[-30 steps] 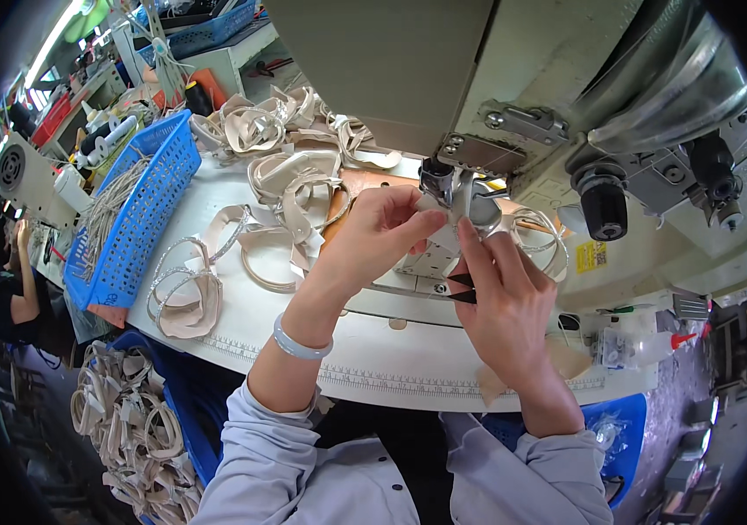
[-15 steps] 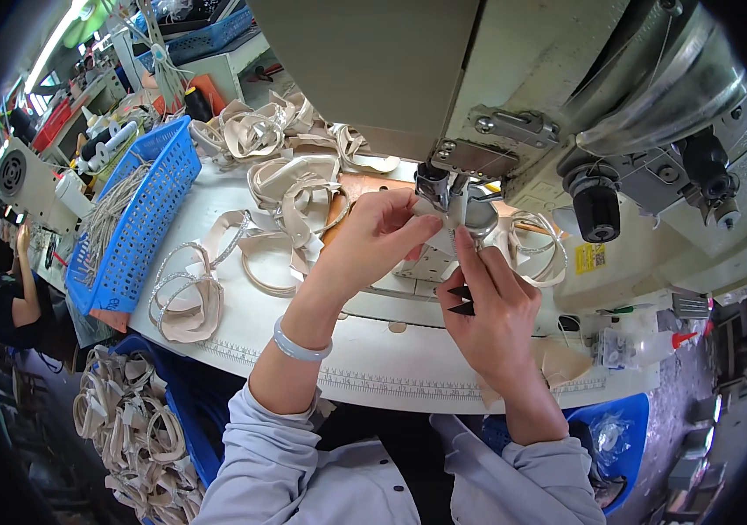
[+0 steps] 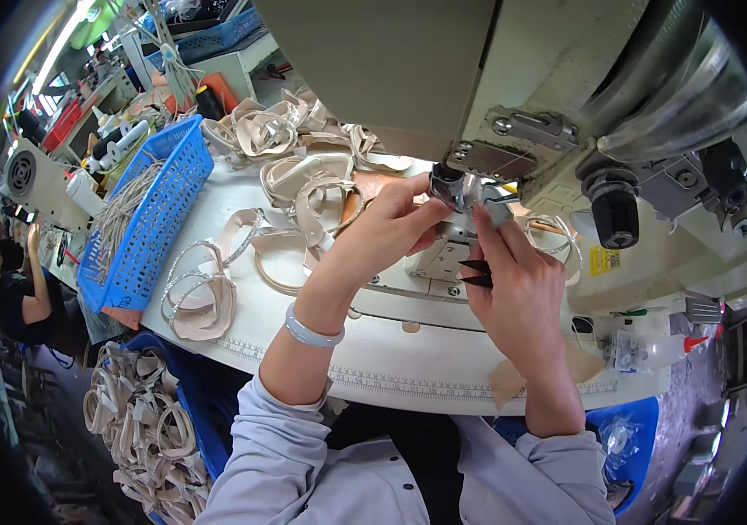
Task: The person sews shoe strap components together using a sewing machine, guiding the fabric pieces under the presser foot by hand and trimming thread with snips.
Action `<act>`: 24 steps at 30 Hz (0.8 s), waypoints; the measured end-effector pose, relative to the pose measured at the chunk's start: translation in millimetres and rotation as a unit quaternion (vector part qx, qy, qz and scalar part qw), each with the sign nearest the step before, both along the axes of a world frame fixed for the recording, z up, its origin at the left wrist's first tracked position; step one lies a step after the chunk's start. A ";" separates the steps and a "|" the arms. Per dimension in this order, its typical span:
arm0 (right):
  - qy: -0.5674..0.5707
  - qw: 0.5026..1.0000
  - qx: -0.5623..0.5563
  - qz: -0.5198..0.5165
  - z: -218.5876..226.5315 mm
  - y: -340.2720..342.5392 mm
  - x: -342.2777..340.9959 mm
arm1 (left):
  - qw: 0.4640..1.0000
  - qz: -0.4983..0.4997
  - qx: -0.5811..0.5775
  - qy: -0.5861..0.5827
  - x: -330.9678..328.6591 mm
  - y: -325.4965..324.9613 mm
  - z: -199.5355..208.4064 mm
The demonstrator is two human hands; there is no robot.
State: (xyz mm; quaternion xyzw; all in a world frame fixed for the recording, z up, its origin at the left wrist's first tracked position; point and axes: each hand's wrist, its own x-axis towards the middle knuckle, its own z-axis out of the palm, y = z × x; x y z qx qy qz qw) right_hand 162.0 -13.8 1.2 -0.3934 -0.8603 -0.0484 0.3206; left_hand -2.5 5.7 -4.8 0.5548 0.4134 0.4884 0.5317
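Observation:
At the sewing machine's presser foot, my left hand is closed, thumb against fingers, on a pale beige strap that is mostly hidden. My right hand reaches in from the other side, its index fingertip by the foot and touching or nearly touching the work. Its curled lower fingers hold black thread snips, whose two pointed tips stick out toward the left. The needle's exact place on the work is hidden. Beige straps, some with glittery trim, lie in loops left of my left hand.
A blue basket of thin cords stands on the table's left. Below it hangs a heap of beige straps. A ruler strip runs along the front edge; a beige scrap lies under my right wrist. Another person works far left.
Both hands have moved slightly away from me, closer to the presser foot. My right index fingertip has advanced beside it. The whole view has shifted a little.

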 end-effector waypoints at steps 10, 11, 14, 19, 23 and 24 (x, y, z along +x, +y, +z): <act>-0.049 0.999 0.008 -0.006 7.5 0.1 -2.4 | 0.993 -0.086 0.015 0.077 -18.7 16.9 8.2; -0.049 0.999 0.010 -0.007 8.7 1.2 -2.5 | 0.987 -0.103 0.024 0.124 -23.2 21.8 8.0; -0.051 0.998 0.011 0.018 11.5 2.2 -2.0 | 0.974 -0.069 0.111 0.183 -31.2 42.1 7.8; -0.056 0.994 0.084 0.053 13.3 13.3 13.6 | 0.933 -0.041 0.146 0.327 -29.0 29.6 54.0; 0.226 0.971 -0.069 -0.025 -7.5 16.1 27.3 | 0.971 -0.090 0.099 0.198 -29.5 27.4 30.6; 0.415 0.878 -0.220 0.095 -9.2 19.3 28.4 | 0.986 -0.094 0.098 0.099 -27.5 23.6 23.9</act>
